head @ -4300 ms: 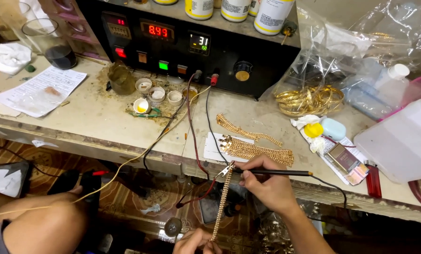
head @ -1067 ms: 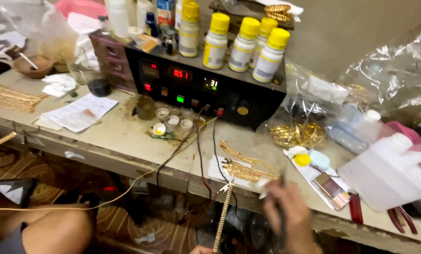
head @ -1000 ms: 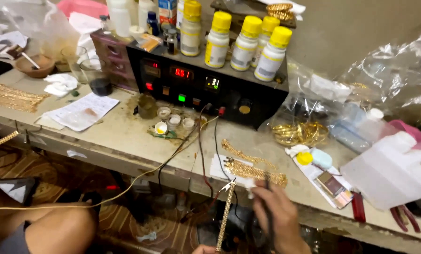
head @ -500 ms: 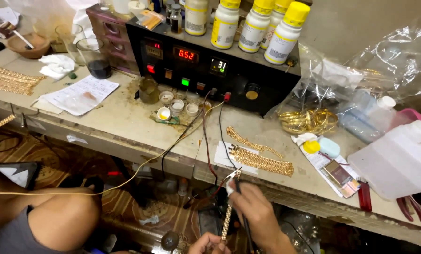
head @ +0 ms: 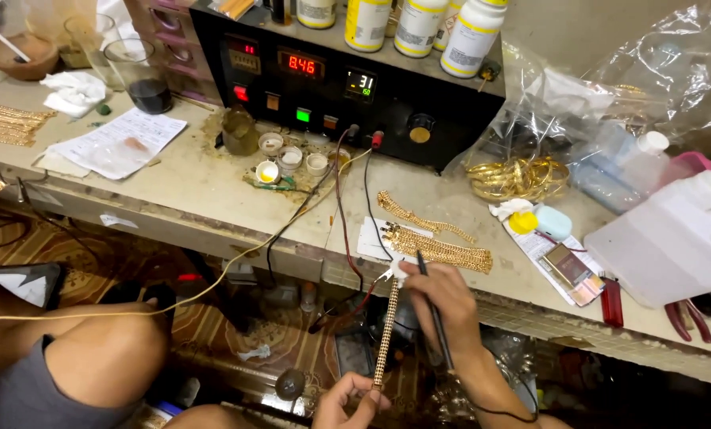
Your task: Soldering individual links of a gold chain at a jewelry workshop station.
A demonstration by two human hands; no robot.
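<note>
Left hand [head: 347, 403] pinches the gold chain's [head: 385, 332] lower end; right hand [head: 443, 298] grips a dark pen tool [head: 433, 314]. A clear bag [head: 546, 119] near the surface's back edge holds gold bangles [head: 518, 176]; deeper contents are blurred.

Your gold chain strip [head: 385, 330] hangs nearly upright in front of the bench edge, stretched taut, its top end held by a small clip [head: 393, 272] and its bottom end low near your knees. Your thin dark pen tool [head: 432, 306] slants just beside it, tip up near the clip.

red display [head: 301, 64] on black box | white yellow-capped bottles [head: 419, 25] on top
</note>
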